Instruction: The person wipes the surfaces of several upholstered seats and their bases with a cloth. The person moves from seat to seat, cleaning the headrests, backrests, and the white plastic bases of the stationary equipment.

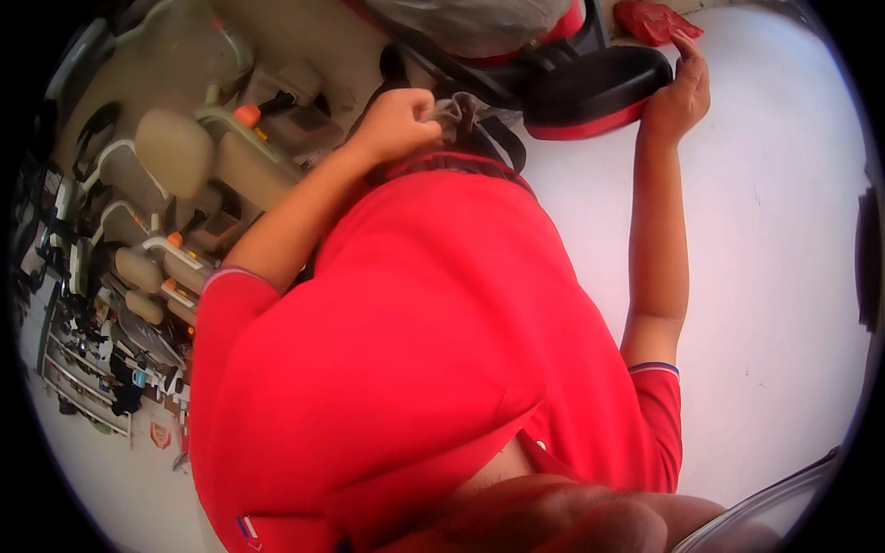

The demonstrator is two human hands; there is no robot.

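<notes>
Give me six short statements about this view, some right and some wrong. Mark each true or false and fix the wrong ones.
1. The left hand holds a crumpled greyish cloth. True.
2. The right hand is at one end of a black and red pad. True.
3. Both hands hold the greyish cloth. False: only the left hand does.
4. The wearer's upper body is in blue. False: the shirt is mostly red.
5. Crumpled red plastic shows near a fingertip of the right hand. True.
6. Everything beige is at the right edge of the picture. False: a beige pad, for one, is on the left side.
</notes>
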